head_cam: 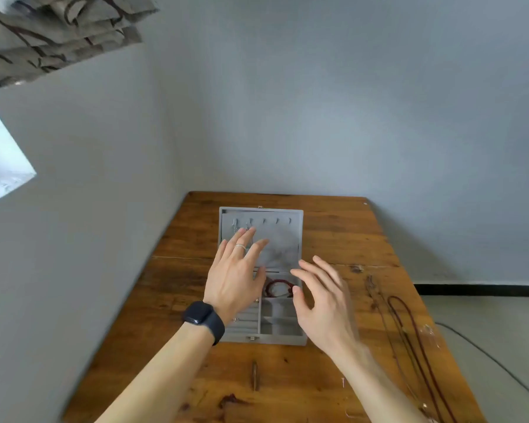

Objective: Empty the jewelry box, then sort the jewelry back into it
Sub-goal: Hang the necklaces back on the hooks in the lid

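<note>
A grey velvet jewelry box (300, 236) lies open on the wooden table, its lid flat at the far side with a row of hooks. A thin silver chain (235, 228) hangs from the left hooks. A dark red bracelet (280, 287) lies in a compartment of the near half. My left hand (237, 273), with a ring and a black watch, hovers over the lid's left part with fingers spread. My right hand (321, 297) hovers over the box's right side, fingers straight and empty.
Dark red and brown cord necklaces (406, 328) lie stretched along the table's right side. Small earrings (428, 329) sit near the right edge. A thin dark hairpin-like piece (254, 375) lies in front of the box. Walls close in at the left and back.
</note>
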The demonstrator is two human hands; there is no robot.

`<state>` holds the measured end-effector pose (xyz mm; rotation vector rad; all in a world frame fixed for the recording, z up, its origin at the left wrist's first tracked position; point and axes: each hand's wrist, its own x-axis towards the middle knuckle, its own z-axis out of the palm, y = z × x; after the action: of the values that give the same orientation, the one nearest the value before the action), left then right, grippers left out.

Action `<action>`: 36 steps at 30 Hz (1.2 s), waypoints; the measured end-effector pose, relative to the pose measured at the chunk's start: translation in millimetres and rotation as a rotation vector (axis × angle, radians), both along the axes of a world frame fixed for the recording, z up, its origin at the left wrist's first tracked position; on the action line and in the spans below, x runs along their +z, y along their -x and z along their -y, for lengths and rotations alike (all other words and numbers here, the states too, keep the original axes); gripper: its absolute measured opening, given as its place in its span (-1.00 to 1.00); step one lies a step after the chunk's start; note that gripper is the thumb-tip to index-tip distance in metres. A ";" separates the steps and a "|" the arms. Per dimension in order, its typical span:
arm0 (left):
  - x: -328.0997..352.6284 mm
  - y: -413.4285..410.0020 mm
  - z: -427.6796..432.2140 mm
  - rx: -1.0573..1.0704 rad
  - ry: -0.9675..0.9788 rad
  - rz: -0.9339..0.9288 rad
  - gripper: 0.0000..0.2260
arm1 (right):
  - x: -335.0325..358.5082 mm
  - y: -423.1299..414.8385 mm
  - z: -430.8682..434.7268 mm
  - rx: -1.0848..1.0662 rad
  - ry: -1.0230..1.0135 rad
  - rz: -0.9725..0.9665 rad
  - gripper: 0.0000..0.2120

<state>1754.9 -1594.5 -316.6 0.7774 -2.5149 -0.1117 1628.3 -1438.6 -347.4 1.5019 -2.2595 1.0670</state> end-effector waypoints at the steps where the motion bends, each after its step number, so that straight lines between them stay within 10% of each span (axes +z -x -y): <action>1: -8.3 -2.2 -16.5 -0.012 -0.019 0.006 -0.52 | -5.0 -8.3 -17.4 -0.016 0.005 0.020 -0.71; 17: -101.0 -22.8 -187.5 -0.163 -0.241 0.183 -0.51 | -87.5 -48.0 -245.8 -0.447 -0.070 0.113 -0.75; 36: -121.1 -26.5 -186.8 -0.100 -0.175 0.331 -0.48 | -68.9 -0.4 -227.4 -0.638 -0.404 0.124 -0.83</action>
<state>1781.4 -1407.7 -437.7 0.7924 -2.8894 -0.2600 1628.7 -1211.2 -416.3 0.7084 -2.8641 0.5460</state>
